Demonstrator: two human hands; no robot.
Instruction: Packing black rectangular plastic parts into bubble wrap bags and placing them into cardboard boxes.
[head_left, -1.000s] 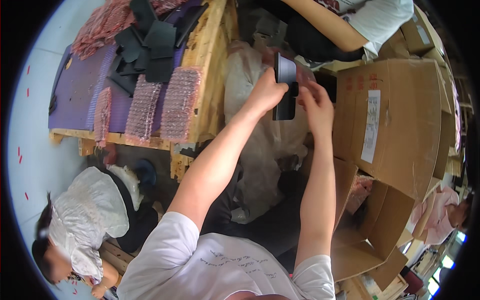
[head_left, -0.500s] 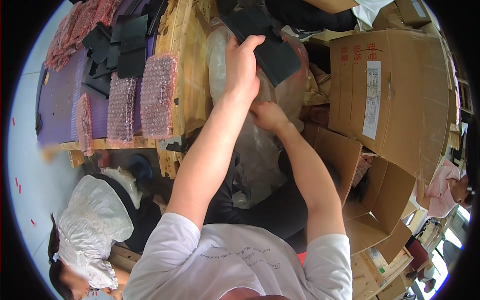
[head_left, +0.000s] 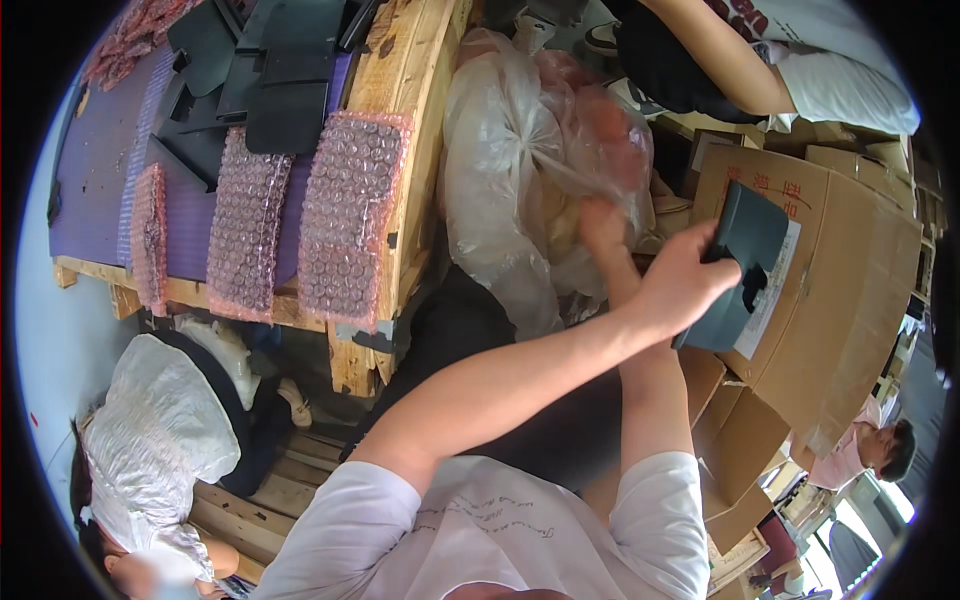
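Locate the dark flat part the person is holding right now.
In the head view, right of centre: the dark flat part is gripped by the left hand, against the cardboard box.

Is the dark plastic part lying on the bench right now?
No, the left hand holds the dark plastic part up against the cardboard box.

A wooden pallet table [head_left: 420,150] is standing ahead of me to my left, topped with a purple sheet [head_left: 95,170]. Strips of pink bubble wrap [head_left: 345,215] are hanging over its near edge, and dark flat parts [head_left: 285,80] are lying further back. The pale floor [head_left: 45,330] is showing beyond it. Brown cardboard boxes [head_left: 850,270] are stacking up on my right. Daylight is falling evenly over everything.
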